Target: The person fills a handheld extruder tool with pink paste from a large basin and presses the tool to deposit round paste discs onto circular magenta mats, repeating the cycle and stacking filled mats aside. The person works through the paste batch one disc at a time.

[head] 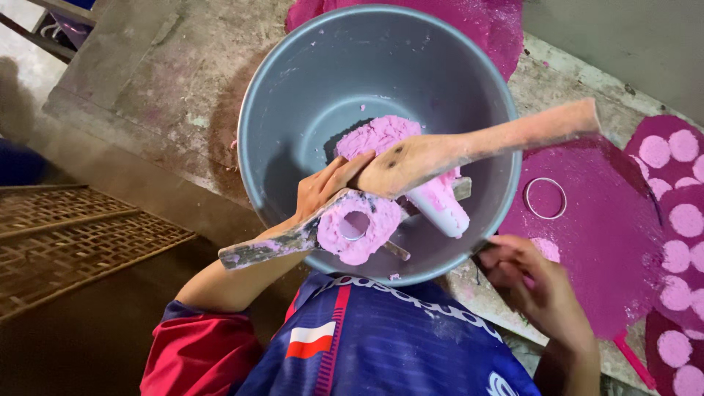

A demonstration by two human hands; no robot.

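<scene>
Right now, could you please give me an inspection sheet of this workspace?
Surface: rough concrete bench, stained pink.
Job's things: grey bowl holding pink paste; wooden tool across the rim; pink ring of paste on a wooden paddle.
Clutter: metal ring on the pink sheet; pale pink discs at the right.
Grippers: left hand on the paddle; right hand at the bowl's rim.
Cables: nothing seen.
Surroundings: woven mat at the left.
</scene>
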